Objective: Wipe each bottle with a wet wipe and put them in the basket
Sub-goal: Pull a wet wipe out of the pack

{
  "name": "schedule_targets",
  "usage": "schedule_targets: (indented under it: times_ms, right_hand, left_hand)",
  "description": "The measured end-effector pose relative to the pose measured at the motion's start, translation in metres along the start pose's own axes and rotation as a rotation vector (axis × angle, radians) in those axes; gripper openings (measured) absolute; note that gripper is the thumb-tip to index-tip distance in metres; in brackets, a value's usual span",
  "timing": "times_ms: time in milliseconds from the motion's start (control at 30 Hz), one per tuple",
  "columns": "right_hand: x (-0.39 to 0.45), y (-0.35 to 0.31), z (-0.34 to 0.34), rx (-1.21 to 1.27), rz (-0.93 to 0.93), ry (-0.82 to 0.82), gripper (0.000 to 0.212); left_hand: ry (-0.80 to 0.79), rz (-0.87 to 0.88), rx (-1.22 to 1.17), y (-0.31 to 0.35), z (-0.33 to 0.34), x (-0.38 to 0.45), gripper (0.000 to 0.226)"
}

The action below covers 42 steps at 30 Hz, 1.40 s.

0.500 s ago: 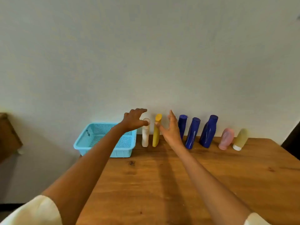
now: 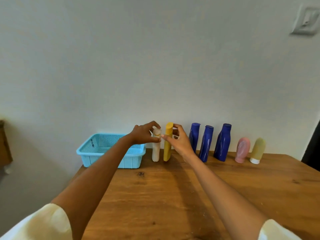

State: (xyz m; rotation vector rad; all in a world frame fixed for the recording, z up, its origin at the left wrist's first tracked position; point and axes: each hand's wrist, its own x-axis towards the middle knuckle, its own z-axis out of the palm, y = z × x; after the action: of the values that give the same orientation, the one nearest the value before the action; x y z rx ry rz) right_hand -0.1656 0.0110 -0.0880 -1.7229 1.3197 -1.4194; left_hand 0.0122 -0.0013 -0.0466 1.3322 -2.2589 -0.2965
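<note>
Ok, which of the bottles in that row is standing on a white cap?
The yellowish bottle at the far right end, beside the pink bottle. It alone stands on a white cap.

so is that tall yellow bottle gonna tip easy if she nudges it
Probably. The yellow bottle is tall and narrow on a small base, so a sideways push near its top, where the right hand grips, could topple it. It looks like rigid plastic, so unlikely to break.

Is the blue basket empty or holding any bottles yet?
Empty, as far as visible: the blue basket shows only bare mesh, though the left forearm hides its right part.
</note>
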Motion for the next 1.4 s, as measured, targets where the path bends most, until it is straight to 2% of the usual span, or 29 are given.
schedule_targets:
  times_ms: [133,233,400,533,700,800,900,1067,1400]
  right_hand:
    - [-0.024,-0.018,-0.012,0.053,0.030,0.050,0.059]
    - [-0.049,-0.032,-0.022,0.048,0.036,0.062,0.060]
    - [-0.091,-0.051,-0.031,0.044,0.074,0.089,0.063]
    - [-0.126,-0.070,-0.039,0.056,0.076,0.116,0.070]
    - [-0.176,-0.093,-0.036,-0.066,0.047,0.154,0.069]
    - [-0.206,-0.100,-0.026,-0.161,0.101,0.213,0.073]
    - [-0.231,-0.104,-0.018,-0.290,0.050,0.251,0.071]
    - [-0.244,-0.115,-0.014,-0.354,0.010,0.274,0.073]
    - [-0.246,-0.110,-0.017,-0.309,0.104,0.223,0.087]
  left_hand:
    - [0.147,-0.023,-0.147,0.019,-0.017,-0.019,0.026]
    - [0.094,-0.029,-0.128,0.038,-0.029,-0.042,0.035]
    - [0.168,-0.017,-0.119,0.074,-0.033,-0.071,0.038]
    - [0.147,0.010,-0.085,0.098,-0.043,-0.102,0.041]
    - [0.109,0.064,-0.026,0.116,-0.051,-0.160,0.039]
    - [0.148,0.073,-0.054,0.116,-0.054,-0.200,0.042]
    - [0.156,0.055,-0.053,0.117,-0.053,-0.231,0.044]
    - [0.179,0.059,-0.051,0.123,-0.052,-0.251,0.044]
    - [0.162,0.066,-0.083,0.124,-0.039,-0.252,0.056]
